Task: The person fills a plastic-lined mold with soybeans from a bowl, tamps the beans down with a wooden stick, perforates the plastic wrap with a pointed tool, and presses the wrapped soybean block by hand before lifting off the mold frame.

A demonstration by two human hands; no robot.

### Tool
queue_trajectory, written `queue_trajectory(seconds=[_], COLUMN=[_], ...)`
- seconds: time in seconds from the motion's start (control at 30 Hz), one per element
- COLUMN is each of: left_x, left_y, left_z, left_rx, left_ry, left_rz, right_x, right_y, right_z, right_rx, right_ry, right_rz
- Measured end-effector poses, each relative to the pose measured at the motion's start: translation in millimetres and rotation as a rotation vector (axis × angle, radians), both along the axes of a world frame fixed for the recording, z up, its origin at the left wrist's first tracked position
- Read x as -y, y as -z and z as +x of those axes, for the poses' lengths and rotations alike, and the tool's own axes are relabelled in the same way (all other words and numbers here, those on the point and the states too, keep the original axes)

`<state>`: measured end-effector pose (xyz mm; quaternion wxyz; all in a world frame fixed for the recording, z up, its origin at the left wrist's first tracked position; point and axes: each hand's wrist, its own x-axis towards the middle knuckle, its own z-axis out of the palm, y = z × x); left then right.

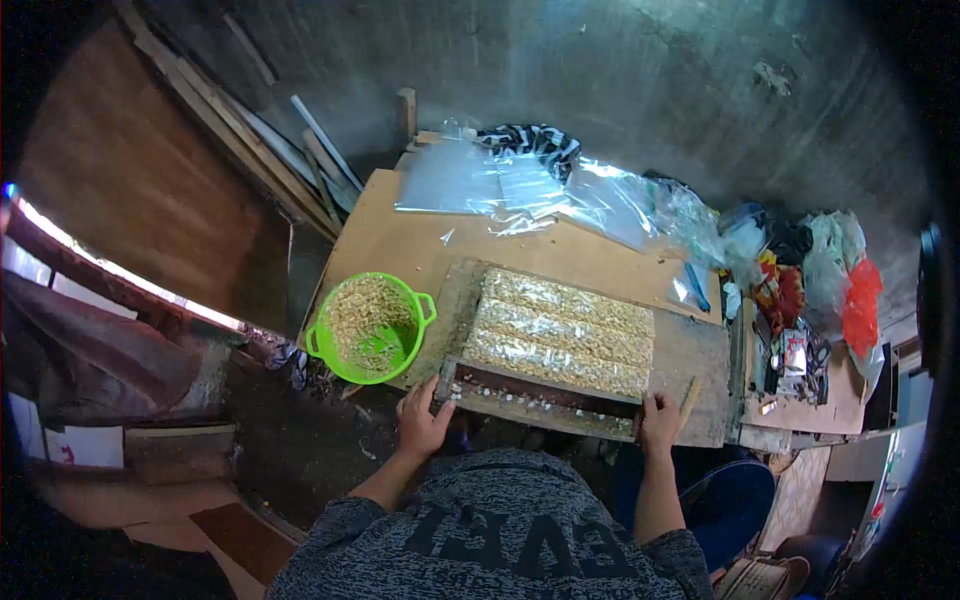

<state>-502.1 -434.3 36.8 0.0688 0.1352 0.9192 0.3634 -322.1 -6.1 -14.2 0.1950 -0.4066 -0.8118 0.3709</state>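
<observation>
My left hand [424, 420] grips the near left corner of a wooden frame [545, 408], its thumb on top. At the frame's near right corner, my right hand [659, 421] is closed on the wood. Beyond the near trough, which holds scattered pale bits, several rows of pale, lumpy pieces under shiny clear plastic [560, 330] lie side by side on a board. A bright green basket [424, 306] with two handles stands to the left, partly filled with similar pale pieces [352, 308].
Clear plastic sheets [450, 178] and a striped black-and-white bag [540, 142] lie at the table's back. A wooden stick [690, 402] is right of my right hand. Plastic bags [835, 250] and small items crowd the far right. Planks lean on the left wall.
</observation>
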Motion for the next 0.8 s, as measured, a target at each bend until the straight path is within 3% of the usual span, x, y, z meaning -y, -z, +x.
queue_trajectory(seconds=[0.17, 0.23, 0.37, 0.43, 0.47, 0.53, 0.63, 0.8], left_x=[0.6, 1.3, 0.7, 1.0, 1.1, -0.6, -0.8, -0.1], left_y=[0.9, 4.9, 4.9, 4.6, 4.5, -2.2, -1.2, 0.1], left_z=[-0.3, -0.1, -0.9, -1.0, -1.1, -1.7, -1.6, -0.8], left_rx=[-0.037, -0.042, -0.041, -0.030, -0.018, 0.005, 0.020, 0.017], left_ry=[0.017, 0.011, 0.016, 0.014, 0.016, 0.012, 0.007, 0.013], left_rz=[-0.002, -0.008, -0.017, -0.017, -0.018, -0.030, -0.036, -0.045], right_x=[-3.2, 23.6, 11.4, 11.8, 10.0, 12.7, 15.1, 11.3], right_y=[-4.6, -69.0, -39.4, -37.1, -36.3, -47.8, -52.6, -45.2], right_z=[-2.6, -19.4, -11.3, -11.1, -11.7, -16.8, -17.2, -14.3], right_rx=[-0.015, 0.127, 0.162, 0.188, 0.187, 0.328, 0.335, 0.301], right_ry=[-0.021, 0.174, 0.114, -0.047, -0.049, 0.056, -0.027, -0.011], right_rz=[-0.059, -0.519, -0.297, 0.195, 0.195, -0.099, 0.080, 0.012])
